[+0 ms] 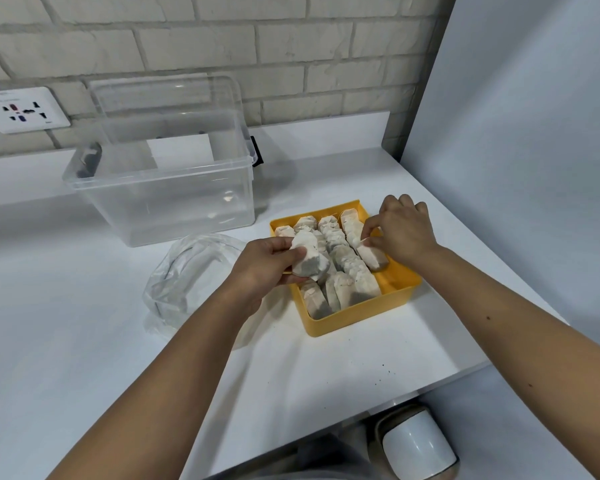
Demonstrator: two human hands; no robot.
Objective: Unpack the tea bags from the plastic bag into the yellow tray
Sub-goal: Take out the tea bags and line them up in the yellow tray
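The yellow tray sits on the white counter, right of centre, packed with several white tea bags in rows. My left hand is at the tray's left edge, shut on a small bunch of tea bags held just above the tray. Over the tray's far right part, my right hand pinches one tea bag that lies in the right-hand row. The clear plastic bag lies crumpled on the counter left of the tray, partly behind my left forearm.
A large clear plastic box stands open behind the bag, its lid leaning on the brick wall. A wall socket is at far left. The counter's edge runs diagonally at lower right, with a white bin below. A white panel bounds the right side.
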